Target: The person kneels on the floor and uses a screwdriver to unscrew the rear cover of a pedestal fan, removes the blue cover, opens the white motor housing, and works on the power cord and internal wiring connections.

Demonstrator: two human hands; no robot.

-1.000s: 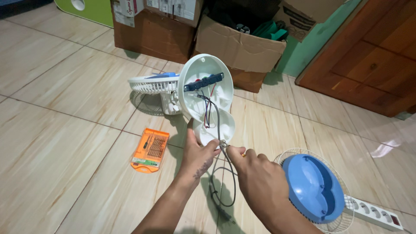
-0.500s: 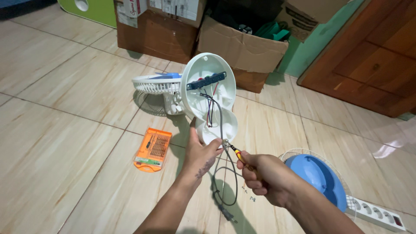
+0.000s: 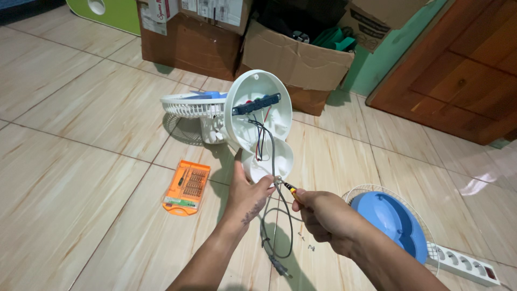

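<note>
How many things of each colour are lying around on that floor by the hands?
White: 3 - open fan base, grille behind it, power strip
Blue: 1 - fan blade in a wire grille
Orange: 1 - screwdriver bit set
Brown: 2 - cardboard boxes
Total: 7

The left hand steadies the base; the right hand holds a small screwdriver.

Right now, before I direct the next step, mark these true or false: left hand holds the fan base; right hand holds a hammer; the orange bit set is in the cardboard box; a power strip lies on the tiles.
1. The left hand grips the white fan base. True.
2. The right hand holds a hammer. False: it holds a small screwdriver.
3. The orange bit set sits in a cardboard box. False: it lies on the floor tiles.
4. A white power strip lies on the tiles. True.
</note>
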